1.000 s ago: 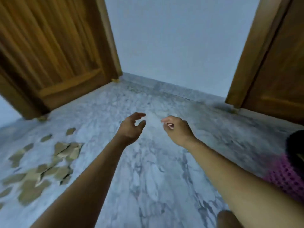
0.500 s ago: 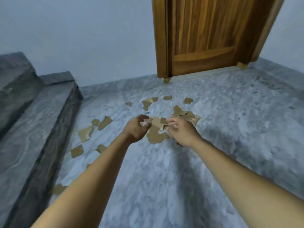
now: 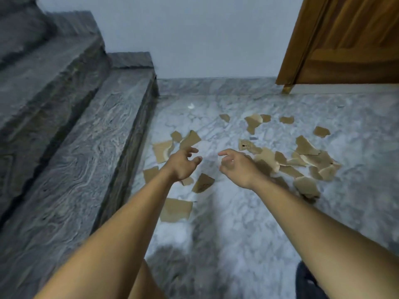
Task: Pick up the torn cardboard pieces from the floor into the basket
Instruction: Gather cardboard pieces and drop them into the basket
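1. Forearms reach forward from 6 o'clock over the marble floor [image 3: 226, 223].
2. Left hand [image 3: 182, 164] and right hand [image 3: 236, 167] hover with fingers loosely spread, holding nothing.
3. Torn cardboard pieces [image 3: 306, 156] lie scattered from 10 to 2 o'clock.
4. Stone steps [image 3: 75, 137] rise at 9 o'clock; a wooden door [image 3: 349, 44] stands at 1 o'clock.

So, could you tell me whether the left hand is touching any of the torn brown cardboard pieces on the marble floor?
Cannot tell. In the head view the left hand overlaps the cardboard pieces, fingers spread, with its height above them unclear.
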`<state>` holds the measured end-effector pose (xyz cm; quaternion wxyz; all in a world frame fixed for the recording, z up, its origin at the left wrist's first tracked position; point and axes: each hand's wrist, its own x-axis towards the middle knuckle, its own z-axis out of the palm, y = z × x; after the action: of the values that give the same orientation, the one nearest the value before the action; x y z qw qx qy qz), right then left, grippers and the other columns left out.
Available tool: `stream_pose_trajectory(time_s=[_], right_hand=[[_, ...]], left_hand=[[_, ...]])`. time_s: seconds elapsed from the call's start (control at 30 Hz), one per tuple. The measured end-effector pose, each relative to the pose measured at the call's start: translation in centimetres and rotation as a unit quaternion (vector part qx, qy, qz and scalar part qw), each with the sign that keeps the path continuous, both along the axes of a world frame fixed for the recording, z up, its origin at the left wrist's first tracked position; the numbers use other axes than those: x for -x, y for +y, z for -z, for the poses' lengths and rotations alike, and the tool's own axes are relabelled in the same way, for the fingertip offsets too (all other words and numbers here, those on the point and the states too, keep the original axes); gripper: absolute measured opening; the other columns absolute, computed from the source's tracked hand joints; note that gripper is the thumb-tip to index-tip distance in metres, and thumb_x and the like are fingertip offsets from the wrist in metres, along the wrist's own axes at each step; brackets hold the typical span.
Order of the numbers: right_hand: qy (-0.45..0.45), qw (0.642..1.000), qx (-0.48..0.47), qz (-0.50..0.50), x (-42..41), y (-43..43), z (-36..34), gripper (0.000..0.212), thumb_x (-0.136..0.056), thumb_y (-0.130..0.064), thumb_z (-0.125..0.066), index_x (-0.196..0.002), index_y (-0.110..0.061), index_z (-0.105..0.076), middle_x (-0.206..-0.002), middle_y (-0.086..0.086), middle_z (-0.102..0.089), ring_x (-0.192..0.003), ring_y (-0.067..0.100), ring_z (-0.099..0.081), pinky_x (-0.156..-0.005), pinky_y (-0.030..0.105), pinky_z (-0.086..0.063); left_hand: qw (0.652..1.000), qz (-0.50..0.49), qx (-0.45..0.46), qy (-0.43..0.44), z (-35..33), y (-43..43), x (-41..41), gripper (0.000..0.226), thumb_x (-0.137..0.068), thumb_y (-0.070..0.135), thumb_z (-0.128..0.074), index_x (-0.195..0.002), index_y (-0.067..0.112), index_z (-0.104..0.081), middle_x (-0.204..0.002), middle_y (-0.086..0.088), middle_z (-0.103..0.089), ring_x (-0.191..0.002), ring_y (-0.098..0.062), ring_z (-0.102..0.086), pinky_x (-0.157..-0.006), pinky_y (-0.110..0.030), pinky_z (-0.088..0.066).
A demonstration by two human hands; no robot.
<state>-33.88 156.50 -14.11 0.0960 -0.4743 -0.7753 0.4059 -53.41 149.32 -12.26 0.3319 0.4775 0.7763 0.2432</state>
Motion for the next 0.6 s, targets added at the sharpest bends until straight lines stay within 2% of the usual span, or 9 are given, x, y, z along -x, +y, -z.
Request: stream_pose_trajectory(time_s=[0.1,0.23,0.3,0.37,0.43,0.53,0.6], right_hand=[[-0.019,0.999,0.015,-0.045,2.2,1.0,0.9,0.043,-0.094,-0.031,-0.064,-0.135,-0.033,-0.052,-0.131,-0.005,-0.056,-0.115,0.023,-0.060,-0.092,0.040,-0.054],[-0.080,0.988,0.025,-0.126,4.8,1.3,1.4,0.052,-0.093,-0.031,-0.069,-0.141,-0.029,-0.049,-0.137,0.001,-0.054,-0.100,0.019,-0.058,-0.078,0.029,-0.048],[-0.114,0.978,0.020,-0.174,7.0,1.3,1.2,0.060,-0.090,-0.033,-0.072,-0.143,-0.030,-0.046,-0.140,0.003,-0.054,-0.104,0.021,-0.059,-0.083,0.032,-0.052],[-0.142,0.966,0.012,-0.217,9.2,1.1,1.6,0.068,-0.085,-0.037,-0.076,-0.145,-0.030,-0.043,-0.141,0.006,-0.054,-0.115,0.025,-0.060,-0.093,0.038,-0.054],[-0.169,0.951,0.007,-0.259,11.5,0.3,2.9,0.076,-0.081,-0.042,-0.078,-0.146,-0.030,-0.041,-0.142,0.005,-0.054,-0.121,0.027,-0.057,-0.096,0.040,-0.052],[-0.205,0.930,-0.009,-0.305,14.0,-1.3,6.5,0.089,-0.071,-0.053,-0.079,-0.146,-0.032,-0.037,-0.143,0.003,-0.053,-0.119,0.027,-0.059,-0.095,0.043,-0.052],[-0.228,0.918,-0.013,-0.325,15.6,-2.4,10.0,0.093,-0.072,-0.054,-0.079,-0.148,-0.030,-0.032,-0.143,0.004,-0.050,-0.117,0.027,-0.060,-0.092,0.043,-0.055]], left_hand=[[0.999,-0.033,0.007,-0.010,0.7,-0.4,1.3,0.048,-0.096,0.040,-0.057,-0.140,0.022,-0.050,-0.145,-0.008,-0.048,-0.129,-0.023,-0.051,-0.094,-0.030,-0.048],[0.996,-0.081,0.043,-0.001,1.0,-2.6,3.3,0.049,-0.095,0.040,-0.059,-0.139,0.022,-0.050,-0.145,-0.009,-0.049,-0.127,-0.024,-0.054,-0.093,-0.028,-0.044],[0.991,-0.121,0.058,0.003,0.9,-3.8,4.8,0.049,-0.094,0.039,-0.060,-0.139,0.021,-0.050,-0.143,-0.010,-0.051,-0.124,-0.025,-0.055,-0.097,-0.031,-0.047],[0.986,-0.147,0.075,0.008,1.6,-5.4,6.1,0.050,-0.094,0.034,-0.061,-0.139,0.018,-0.049,-0.140,-0.009,-0.052,-0.122,-0.025,-0.056,-0.090,-0.027,-0.045],[0.980,-0.171,0.099,0.028,3.0,-7.6,7.3,0.051,-0.093,0.031,-0.063,-0.140,0.017,-0.048,-0.138,-0.007,-0.053,-0.122,-0.025,-0.054,-0.086,-0.024,-0.040],[0.967,-0.203,0.141,0.059,6.7,-11.3,8.9,0.057,-0.087,0.032,-0.069,-0.139,0.020,-0.050,-0.143,-0.009,-0.051,-0.123,-0.027,-0.056,-0.094,-0.029,-0.046],[0.958,-0.227,0.169,0.046,10.5,-13.6,10.0,0.060,-0.083,0.023,-0.072,-0.139,0.019,-0.051,-0.139,-0.012,-0.053,-0.112,-0.028,-0.062,-0.085,-0.031,-0.053]])
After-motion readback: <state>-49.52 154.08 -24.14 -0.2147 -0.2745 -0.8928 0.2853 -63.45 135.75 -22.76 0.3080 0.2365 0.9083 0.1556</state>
